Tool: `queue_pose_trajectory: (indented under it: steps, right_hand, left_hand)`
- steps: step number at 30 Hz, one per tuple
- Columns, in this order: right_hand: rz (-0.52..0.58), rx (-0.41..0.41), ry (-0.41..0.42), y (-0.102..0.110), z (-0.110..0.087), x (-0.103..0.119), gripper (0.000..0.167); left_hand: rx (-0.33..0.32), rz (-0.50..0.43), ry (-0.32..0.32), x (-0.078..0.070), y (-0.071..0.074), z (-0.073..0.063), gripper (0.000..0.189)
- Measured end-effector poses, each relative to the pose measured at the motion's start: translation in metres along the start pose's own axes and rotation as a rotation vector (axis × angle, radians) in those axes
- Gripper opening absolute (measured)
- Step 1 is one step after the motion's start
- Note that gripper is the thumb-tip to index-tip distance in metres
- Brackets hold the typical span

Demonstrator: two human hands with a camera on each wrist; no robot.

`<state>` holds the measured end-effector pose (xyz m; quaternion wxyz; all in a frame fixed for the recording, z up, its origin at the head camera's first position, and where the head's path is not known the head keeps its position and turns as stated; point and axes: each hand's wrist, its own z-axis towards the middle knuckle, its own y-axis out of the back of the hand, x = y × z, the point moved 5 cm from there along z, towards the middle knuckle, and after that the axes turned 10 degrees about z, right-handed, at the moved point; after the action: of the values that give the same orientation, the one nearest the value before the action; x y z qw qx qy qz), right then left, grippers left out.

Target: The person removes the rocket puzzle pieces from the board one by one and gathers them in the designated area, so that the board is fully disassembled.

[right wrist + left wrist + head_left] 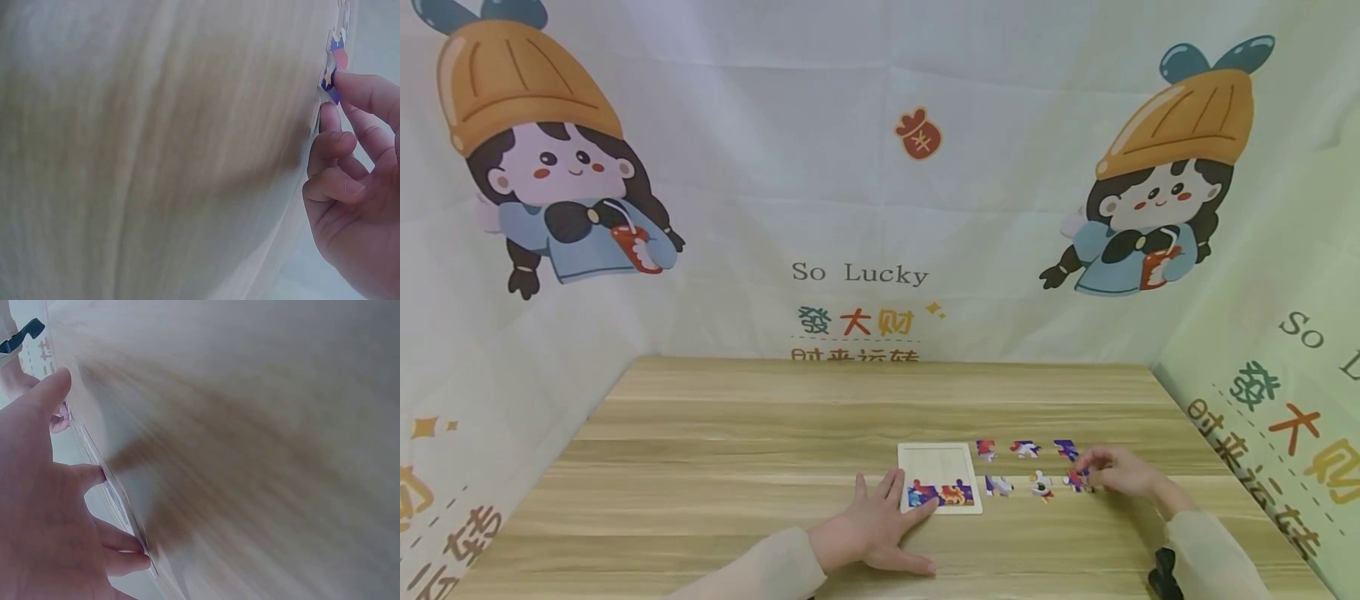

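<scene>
A pale wooden puzzle tray (940, 464) lies on the table, its lower part filled with joined colourful jigsaw pieces (955, 495). My left hand (878, 527) is spread at the tray's lower left, fingertips on its near and left edges; in the left wrist view its fingers (128, 562) touch the tray's rim. To the right of the tray, my right hand (1123, 473) pinches a purple and red jigsaw piece (1076, 480) at the end of the nearer row. In the right wrist view, thumb and index finger hold this piece (329, 87), its near edge tilted up.
Loose jigsaw pieces lie in two rows between tray and right hand: a red one (986, 451), a white and purple one (1026, 449) and a blue-purple one (1064, 449) behind, two more (1042, 486) in front. Printed cloth (850, 167) hangs around the wooden table (737, 433).
</scene>
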<state>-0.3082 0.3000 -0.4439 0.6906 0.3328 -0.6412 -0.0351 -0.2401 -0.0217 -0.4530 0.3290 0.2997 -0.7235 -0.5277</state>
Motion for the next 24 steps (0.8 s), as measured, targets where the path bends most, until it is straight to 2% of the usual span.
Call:
queue_pose_trajectory:
  steps: [6,11,15,19,24]
  right_hand:
    - [-0.016,-0.002,0.007,-0.002,0.002,0.0,0.013]
    - [-0.054,-0.075,-0.026,-0.004,0.007,0.005,0.013]
    - [-0.078,-0.091,0.02,-0.011,0.014,0.017,0.013]
    - [-0.051,-0.063,0.092,-0.024,0.025,0.029,0.014]
    - [0.006,-0.016,0.112,-0.044,0.039,0.04,0.017]
  left_hand:
    - [-0.012,0.0,-0.002,0.0,0.0,0.0,0.08]
    - [-0.021,0.001,-0.008,0.0,0.0,0.0,0.08]
    - [-0.027,0.006,-0.007,0.0,0.0,0.0,0.08]
    - [-0.033,0.018,-0.003,0.0,0.0,0.001,0.079]
    - [-0.037,0.021,-0.003,0.0,0.0,0.001,0.079]
